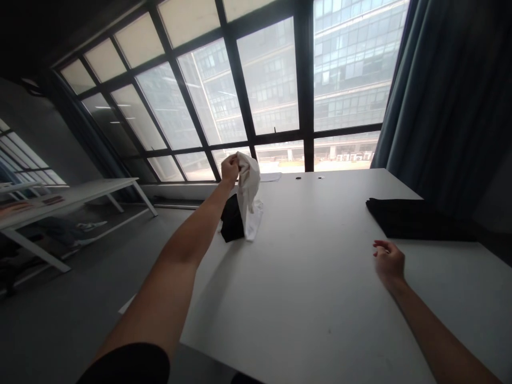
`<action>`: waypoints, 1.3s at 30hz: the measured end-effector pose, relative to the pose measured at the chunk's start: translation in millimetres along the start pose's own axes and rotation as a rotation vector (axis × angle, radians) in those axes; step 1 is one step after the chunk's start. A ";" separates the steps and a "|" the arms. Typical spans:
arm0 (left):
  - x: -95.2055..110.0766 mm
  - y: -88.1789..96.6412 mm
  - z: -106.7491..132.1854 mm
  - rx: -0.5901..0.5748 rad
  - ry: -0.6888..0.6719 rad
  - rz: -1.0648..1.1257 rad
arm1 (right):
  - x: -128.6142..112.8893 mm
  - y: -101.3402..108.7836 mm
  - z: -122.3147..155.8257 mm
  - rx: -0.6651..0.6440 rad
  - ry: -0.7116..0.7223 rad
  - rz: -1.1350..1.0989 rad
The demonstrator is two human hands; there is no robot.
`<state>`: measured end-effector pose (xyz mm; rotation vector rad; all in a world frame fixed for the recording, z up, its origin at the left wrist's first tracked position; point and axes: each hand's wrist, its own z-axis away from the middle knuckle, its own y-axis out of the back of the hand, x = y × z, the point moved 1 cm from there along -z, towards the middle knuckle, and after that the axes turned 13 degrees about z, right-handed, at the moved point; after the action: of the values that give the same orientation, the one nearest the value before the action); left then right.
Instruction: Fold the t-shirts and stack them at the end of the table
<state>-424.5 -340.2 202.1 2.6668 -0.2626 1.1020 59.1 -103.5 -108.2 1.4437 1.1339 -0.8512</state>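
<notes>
Left hand (230,168), arm outstretched, grip pinching a white cloth (248,194) aloft; right hand (389,261) loosely curled, empty, above table (312,288).

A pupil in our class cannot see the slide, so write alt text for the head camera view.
The left hand holds a white cloth up at the left edge of the table, a black item beside it. The empty right hand is over the table near a folded black cloth; windows behind.
</notes>
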 end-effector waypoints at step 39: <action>-66.4 -86.2 329.9 -0.489 -0.060 -0.287 | -27.2 45.9 -115.9 0.070 0.178 0.658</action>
<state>-228.6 -349.0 -84.6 2.2161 -0.1319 0.7538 86.4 5.5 -47.7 1.8262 0.6772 -0.3028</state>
